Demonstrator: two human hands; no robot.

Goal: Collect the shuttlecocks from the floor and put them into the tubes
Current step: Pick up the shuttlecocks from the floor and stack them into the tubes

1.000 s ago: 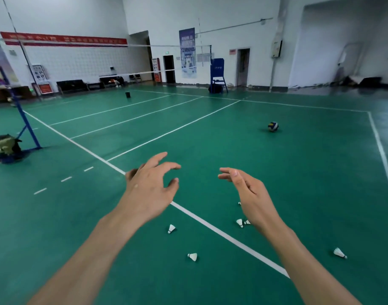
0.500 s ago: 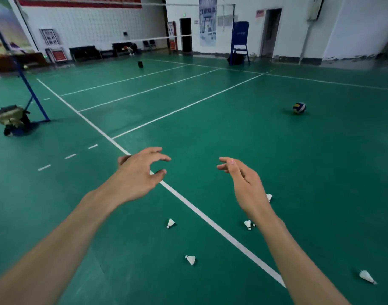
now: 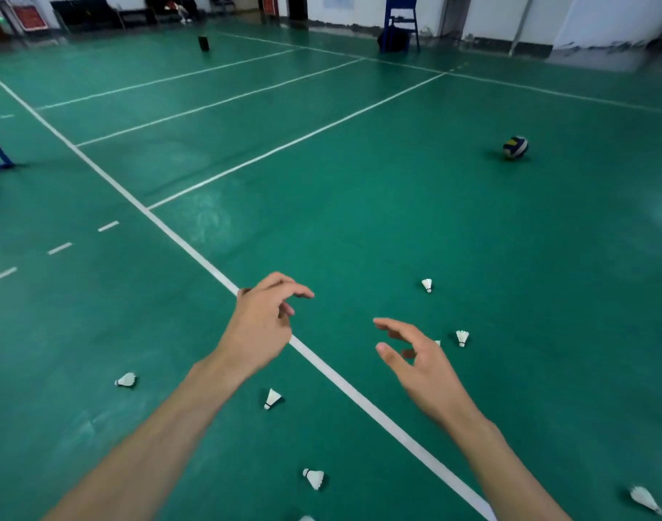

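Several white shuttlecocks lie scattered on the green court floor. One shuttlecock (image 3: 272, 398) lies just below my left forearm, another (image 3: 314, 478) nearer to me, one (image 3: 126, 380) to the left, two (image 3: 462, 337) (image 3: 427, 285) beyond my right hand and one (image 3: 646, 500) at the lower right. My left hand (image 3: 263, 325) hovers over the white court line with loosely curled fingers and holds nothing. My right hand (image 3: 419, 364) is stretched forward, fingers relaxed, empty. No tube is in view.
A blue, yellow and white ball (image 3: 515, 147) rests on the floor at the right. A small black object (image 3: 203, 43) stands far back on the court. A blue umpire chair (image 3: 401, 24) stands by the far wall, benches (image 3: 85, 13) at the far left.
The view has tilted down and moved closer to the floor, so more shuttlecocks show. Both hands have dropped lower in the view and stay empty.
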